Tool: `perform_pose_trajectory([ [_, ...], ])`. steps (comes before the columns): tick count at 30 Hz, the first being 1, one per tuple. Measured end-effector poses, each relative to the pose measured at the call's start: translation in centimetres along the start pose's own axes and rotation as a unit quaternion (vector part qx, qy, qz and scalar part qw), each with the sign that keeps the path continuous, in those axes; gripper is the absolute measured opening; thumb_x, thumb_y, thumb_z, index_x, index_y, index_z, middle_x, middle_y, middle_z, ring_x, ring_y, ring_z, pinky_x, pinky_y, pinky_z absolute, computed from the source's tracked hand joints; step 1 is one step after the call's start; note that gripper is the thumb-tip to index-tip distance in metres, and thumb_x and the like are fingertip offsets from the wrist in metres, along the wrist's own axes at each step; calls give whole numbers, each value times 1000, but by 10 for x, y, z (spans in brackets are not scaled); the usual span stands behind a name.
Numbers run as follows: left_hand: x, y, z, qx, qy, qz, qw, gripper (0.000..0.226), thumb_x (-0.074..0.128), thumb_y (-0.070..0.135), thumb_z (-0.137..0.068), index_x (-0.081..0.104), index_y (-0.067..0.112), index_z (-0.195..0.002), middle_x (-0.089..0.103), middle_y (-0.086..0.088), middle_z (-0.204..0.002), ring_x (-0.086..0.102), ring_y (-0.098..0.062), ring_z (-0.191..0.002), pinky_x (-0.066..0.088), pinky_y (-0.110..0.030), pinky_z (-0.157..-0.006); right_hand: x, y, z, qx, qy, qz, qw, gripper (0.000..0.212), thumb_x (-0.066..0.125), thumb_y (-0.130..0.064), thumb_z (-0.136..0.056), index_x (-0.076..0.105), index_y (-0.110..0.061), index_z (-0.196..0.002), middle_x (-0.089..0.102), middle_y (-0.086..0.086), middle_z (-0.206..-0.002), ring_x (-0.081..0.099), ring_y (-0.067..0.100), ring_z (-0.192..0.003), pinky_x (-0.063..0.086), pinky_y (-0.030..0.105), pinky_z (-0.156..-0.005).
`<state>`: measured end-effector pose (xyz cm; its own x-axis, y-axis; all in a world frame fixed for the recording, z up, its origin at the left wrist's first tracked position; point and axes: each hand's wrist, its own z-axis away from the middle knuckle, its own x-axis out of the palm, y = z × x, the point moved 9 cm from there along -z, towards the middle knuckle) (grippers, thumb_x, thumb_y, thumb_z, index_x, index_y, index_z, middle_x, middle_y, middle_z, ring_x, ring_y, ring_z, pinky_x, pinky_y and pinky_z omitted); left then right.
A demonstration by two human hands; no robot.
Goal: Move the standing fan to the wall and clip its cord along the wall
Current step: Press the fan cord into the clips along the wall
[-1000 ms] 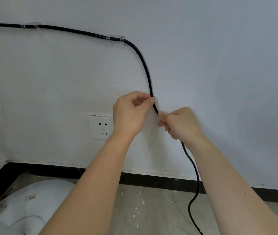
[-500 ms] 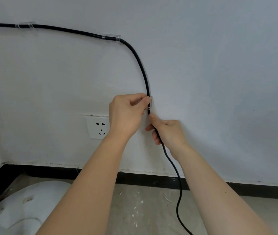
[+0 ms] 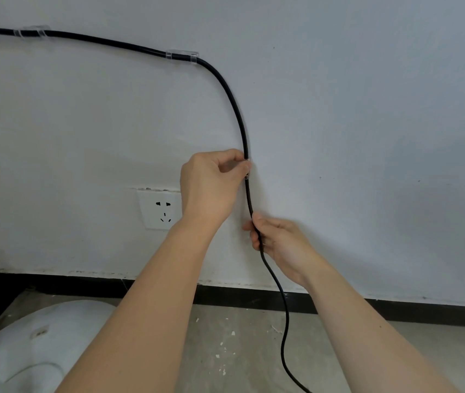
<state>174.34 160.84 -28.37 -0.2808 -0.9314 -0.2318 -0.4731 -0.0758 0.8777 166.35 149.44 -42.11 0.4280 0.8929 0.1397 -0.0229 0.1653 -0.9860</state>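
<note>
White painted wall [image 3: 367, 109], black skirting [image 3: 395, 312], bare concrete floor [image 3: 239, 350]. Black cord [image 3: 234, 103] runs along the wall through first clear clip [image 3: 31, 32] and second clear clip [image 3: 181, 56], then bends down. Your left hand [image 3: 211, 185] pinches the cord at third clear clip [image 3: 246, 168]. Your right hand [image 3: 279, 242] grips it just below, fingers curled round. Wall socket [image 3: 161, 209] sits beside your left wrist. White plastic housing [image 3: 41, 344] lower left, label too small to read.

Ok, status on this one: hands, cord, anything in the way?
Left hand pinches third clip onto cord at the wall. Right hand grips cord below. Bend clip and far-left clip hold it. Nothing blocking.
</note>
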Motion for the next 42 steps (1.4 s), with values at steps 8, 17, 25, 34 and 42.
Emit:
perform_pose_trajectory([
  [8, 1, 3, -1, 26, -3, -22, 999, 11, 68, 25, -79, 67, 32, -71, 67, -10, -64, 60, -36, -63, 56, -42, -63, -2, -6, -9, -26, 124, 70, 989, 41, 62, -36, -90, 69, -14, -56, 48, 0, -47, 39, 12, -44, 35, 26, -49],
  [17, -1, -19, 1, -27, -35, 61, 997, 16, 68, 20, -80, 76, 33, -77, 74, 2, -70, 67, -14, -62, 54, -25, -65, -9, -14, -9, -50, 190, 154, 968, 43, 61, -40, -90, 67, -19, -53, 47, -11, -37, 40, 5, -36, 34, 22, -48],
  [25, 12, -40, 12, -36, -4, -10, 999, 8, 77, 18, -73, 71, 23, -75, 68, 13, -67, 62, -2, -63, 51, -19, -68, -17, -7, 2, 27, 229, 135, 964, 51, 68, -53, -77, 64, -10, -50, 57, 5, -53, 50, 20, -53, 39, 34, -60],
  [34, 13, -35, 9, -3, 16, -73, 997, 7, 73, 18, -74, 69, 23, -74, 64, 15, -64, 67, -13, -70, 55, -34, -71, -9, 9, 5, 43, 77, 68, 994, 39, 56, -37, -94, 69, -6, -75, 52, 2, -55, 45, 14, -50, 40, 25, -53],
  [42, 15, -38, 9, -1, 21, -56, 998, 8, 73, 16, -74, 69, 23, -74, 65, 10, -62, 65, -16, -62, 56, -35, -68, -16, 34, 12, 78, 37, 63, 994, 32, 58, -33, -94, 70, -9, -77, 50, -1, -56, 42, 11, -49, 34, 23, -48],
])
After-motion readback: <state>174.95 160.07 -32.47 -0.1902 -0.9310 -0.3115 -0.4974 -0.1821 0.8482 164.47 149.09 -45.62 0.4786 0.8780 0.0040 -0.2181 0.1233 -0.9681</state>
